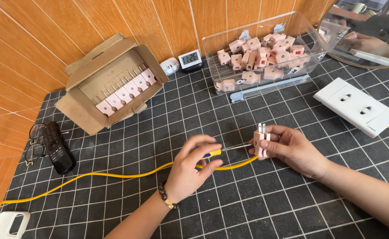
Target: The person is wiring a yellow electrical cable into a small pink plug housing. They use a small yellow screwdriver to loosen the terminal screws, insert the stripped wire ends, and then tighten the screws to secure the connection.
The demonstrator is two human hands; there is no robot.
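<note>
My right hand (292, 149) grips a pink plug adapter (261, 142) with two metal prongs pointing up. My left hand (194, 166) holds a small screwdriver with a yellow and blue handle (212, 154); its thin shaft (238, 147) reaches to the adapter's left side. A yellow cable (115, 175) lies on the black grid mat beneath both hands and passes just below the adapter.
A clear plastic bin (265, 53) full of pink adapters stands at the back right. An open cardboard box (110, 84) holds a row of adapters. A white wall socket plate (356, 106), small digital clock (190, 59), remote control (58, 148), glasses (34, 144) and a white device (8, 225) lie around.
</note>
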